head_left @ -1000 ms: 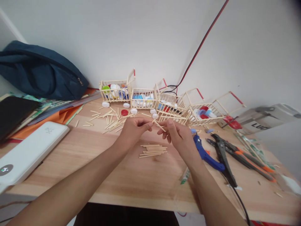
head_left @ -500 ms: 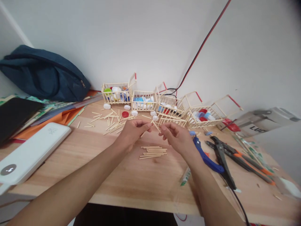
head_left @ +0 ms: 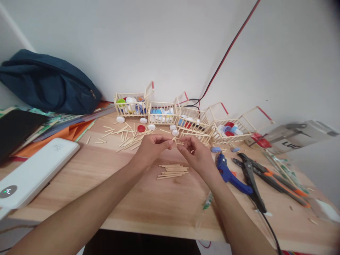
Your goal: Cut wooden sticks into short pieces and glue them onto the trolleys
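Note:
My left hand [head_left: 151, 150] is closed, thumb and fingers pinching a thin wooden stick [head_left: 174, 139] that is mostly hidden. Close by on the right, my right hand [head_left: 196, 152] has its fingers curled and thumb pressed in at the stick's other end. Below both hands, a small pile of wooden sticks [head_left: 173, 170] lies side by side on the wooden table [head_left: 148, 209]. Behind them stand several little stick-built carts, among them one cart [head_left: 131, 114] at the left and another cart [head_left: 232, 140] at the right, filled with bottle caps.
Loose sticks [head_left: 130, 142] and a red cap [head_left: 141, 128] are scattered left of the hands. To the right lie a blue glue gun [head_left: 233, 179], black cutters [head_left: 251, 177] and orange-handled pliers [head_left: 284, 187]. At left are a white power bank [head_left: 39, 170] and a dark blue bag [head_left: 50, 83].
My hands have drawn slightly closer together, the right one moving left. Less of the stick between them shows now, and more of the glue gun is visible.

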The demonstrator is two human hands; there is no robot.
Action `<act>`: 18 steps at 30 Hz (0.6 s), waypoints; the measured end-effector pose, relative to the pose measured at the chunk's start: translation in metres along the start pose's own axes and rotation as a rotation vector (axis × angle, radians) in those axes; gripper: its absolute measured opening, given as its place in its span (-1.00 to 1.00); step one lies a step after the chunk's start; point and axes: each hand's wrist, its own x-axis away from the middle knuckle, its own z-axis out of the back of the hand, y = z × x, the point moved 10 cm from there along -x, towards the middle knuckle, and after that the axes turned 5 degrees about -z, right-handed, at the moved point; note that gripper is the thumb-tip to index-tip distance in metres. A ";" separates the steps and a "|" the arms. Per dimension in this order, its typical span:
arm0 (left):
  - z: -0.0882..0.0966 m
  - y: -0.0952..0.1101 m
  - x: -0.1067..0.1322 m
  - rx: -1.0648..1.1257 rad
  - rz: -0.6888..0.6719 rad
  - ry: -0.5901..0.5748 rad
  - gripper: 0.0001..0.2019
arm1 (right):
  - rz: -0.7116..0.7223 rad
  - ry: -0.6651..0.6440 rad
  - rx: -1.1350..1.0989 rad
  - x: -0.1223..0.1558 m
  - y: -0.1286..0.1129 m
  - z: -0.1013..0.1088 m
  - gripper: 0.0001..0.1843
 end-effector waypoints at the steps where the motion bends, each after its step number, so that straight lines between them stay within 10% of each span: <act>1: -0.001 0.000 0.000 0.009 0.003 -0.010 -0.87 | 0.016 -0.007 0.014 0.000 0.000 -0.002 -0.73; 18: -0.004 0.008 0.001 -0.061 -0.034 -0.025 -0.87 | 0.089 0.008 0.116 0.009 -0.022 0.006 -0.78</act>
